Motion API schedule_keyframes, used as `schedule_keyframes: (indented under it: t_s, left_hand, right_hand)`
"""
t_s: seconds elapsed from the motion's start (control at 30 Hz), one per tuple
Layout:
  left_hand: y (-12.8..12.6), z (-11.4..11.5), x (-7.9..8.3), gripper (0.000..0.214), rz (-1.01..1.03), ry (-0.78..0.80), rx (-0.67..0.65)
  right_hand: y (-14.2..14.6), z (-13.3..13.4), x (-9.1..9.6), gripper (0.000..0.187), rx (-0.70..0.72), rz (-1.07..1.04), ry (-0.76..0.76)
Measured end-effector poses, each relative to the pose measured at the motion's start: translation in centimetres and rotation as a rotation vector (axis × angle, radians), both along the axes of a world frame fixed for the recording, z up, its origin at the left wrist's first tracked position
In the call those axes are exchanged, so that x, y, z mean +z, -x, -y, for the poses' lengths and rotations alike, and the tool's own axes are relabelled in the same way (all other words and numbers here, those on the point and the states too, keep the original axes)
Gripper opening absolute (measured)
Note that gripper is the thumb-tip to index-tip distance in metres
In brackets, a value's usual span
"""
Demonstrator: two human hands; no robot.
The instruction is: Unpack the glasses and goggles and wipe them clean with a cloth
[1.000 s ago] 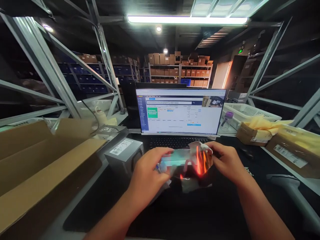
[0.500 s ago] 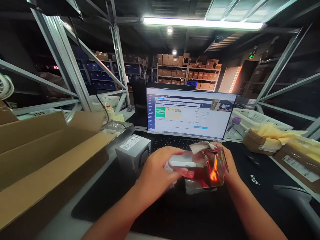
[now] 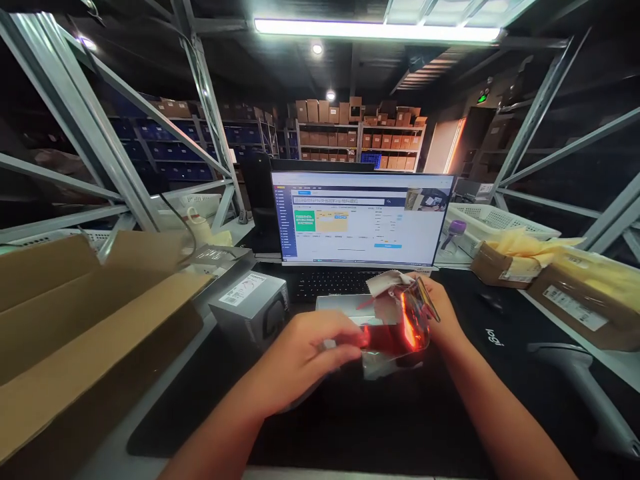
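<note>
Over a black desk mat (image 3: 350, 427), both hands hold a shiny crinkled foil bag (image 3: 400, 327) that glows red-orange. My left hand (image 3: 300, 360) grips a thin, flat pale item (image 3: 345, 341) at the bag's mouth. My right hand (image 3: 440, 310) holds the bag's right side from behind. A flat grey box (image 3: 340, 303) lies just behind the bag, in front of the keyboard (image 3: 335, 283). The monitor (image 3: 360, 217) beyond shows a form page.
A large open cardboard box (image 3: 85, 333) fills the left. A small grey boxed product (image 3: 250, 303) stands beside it. A handheld scanner (image 3: 580, 373) lies at the right, near cartons with yellow bags (image 3: 565, 280), white baskets (image 3: 495, 223) and metal rack struts.
The bag and both hands stay in front of the keyboard. My left hand has drawn back toward me with the pale item at the bag's mouth. The grey box behind now shows.
</note>
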State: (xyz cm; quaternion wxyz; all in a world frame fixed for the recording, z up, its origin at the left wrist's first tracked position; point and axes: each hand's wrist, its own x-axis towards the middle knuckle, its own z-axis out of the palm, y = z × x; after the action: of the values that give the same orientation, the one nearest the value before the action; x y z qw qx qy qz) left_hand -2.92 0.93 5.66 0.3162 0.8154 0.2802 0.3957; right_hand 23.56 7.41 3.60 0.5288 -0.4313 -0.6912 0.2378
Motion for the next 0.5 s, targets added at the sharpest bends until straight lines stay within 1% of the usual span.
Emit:
schedule_keyframes:
  t_s: [0.07, 0.17, 0.23, 0.33, 0.5]
  left_hand:
    - [-0.1, 0.1, 0.0, 0.015, 0.014, 0.119, -0.054]
    - [-0.5, 0.3, -0.2, 0.02, 0.099, 0.304, -0.124]
    - [-0.7, 0.4, -0.3, 0.022, 0.152, 0.375, -0.155]
    - [-0.8, 0.6, -0.3, 0.024, 0.161, 0.412, -0.166]
    - [-0.8, 0.7, -0.3, 0.027, 0.116, 0.399, -0.155]
  right_hand:
    - [0.1, 0.1, 0.0, 0.022, 0.01, -0.009, 0.005]
    - [0.5, 0.2, 0.0, 0.02, 0.057, -0.026, 0.038]
    - [0.9, 0.3, -0.2, 0.021, 0.082, -0.034, 0.068]
    - [1.4, 0.2, -0.5, 0.024, 0.068, -0.031, 0.074]
    - [1.9, -0.2, -1.5, 0.018, 0.053, -0.022, 0.059]
